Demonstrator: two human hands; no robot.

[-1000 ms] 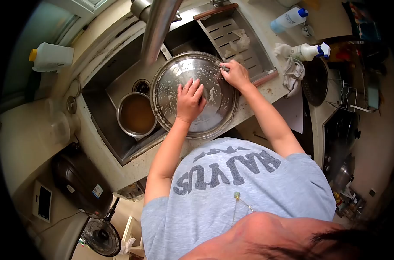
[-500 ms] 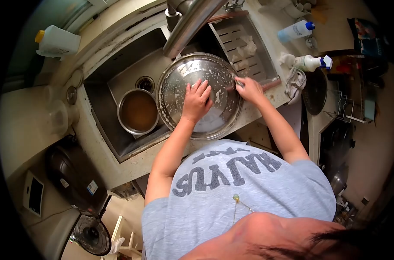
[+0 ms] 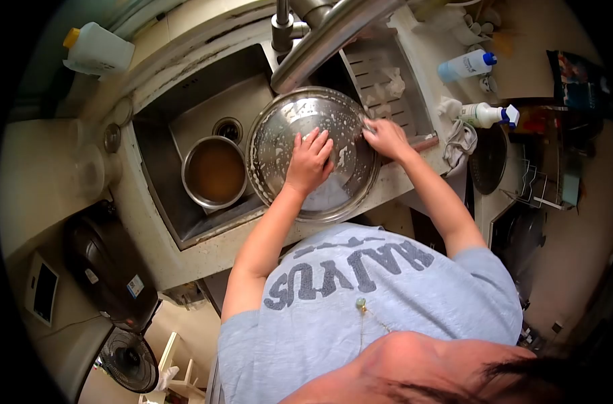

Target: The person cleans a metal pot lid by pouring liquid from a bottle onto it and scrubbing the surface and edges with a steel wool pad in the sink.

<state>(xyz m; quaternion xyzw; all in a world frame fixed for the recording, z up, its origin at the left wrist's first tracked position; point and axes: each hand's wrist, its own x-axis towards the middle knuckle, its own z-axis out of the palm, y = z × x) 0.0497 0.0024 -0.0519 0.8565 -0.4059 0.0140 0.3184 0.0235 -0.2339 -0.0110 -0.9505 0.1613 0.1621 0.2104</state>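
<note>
A large round metal pan (image 3: pixel 286 141), spotted with white suds, lies over the sink's right part and front edge. Flat on its surface rests my left hand (image 3: pixel 310 160), fingers spread. My right hand (image 3: pixel 387 140) is closed at the pan's upper right rim, around a small greyish thing that I cannot make out. Left of the pan, a metal pot (image 3: pixel 215 172) of brownish liquid stands in the sink (image 3: pixel 162 151), near the drain (image 3: pixel 228 128).
The faucet (image 3: pixel 320 50) hangs over the pan's far edge. Beyond my right hand are a slotted tray (image 3: pixel 372 62), a spray bottle (image 3: pixel 481 114), a blue-capped bottle (image 3: pixel 465 66) and a cloth (image 3: pixel 460 141). A yellow-capped jug (image 3: pixel 101 50) stands at the far left.
The camera view has shifted, so the faucet appears farther right. My right hand has moved a little down along the pan's rim. My left hand stays on the pan.
</note>
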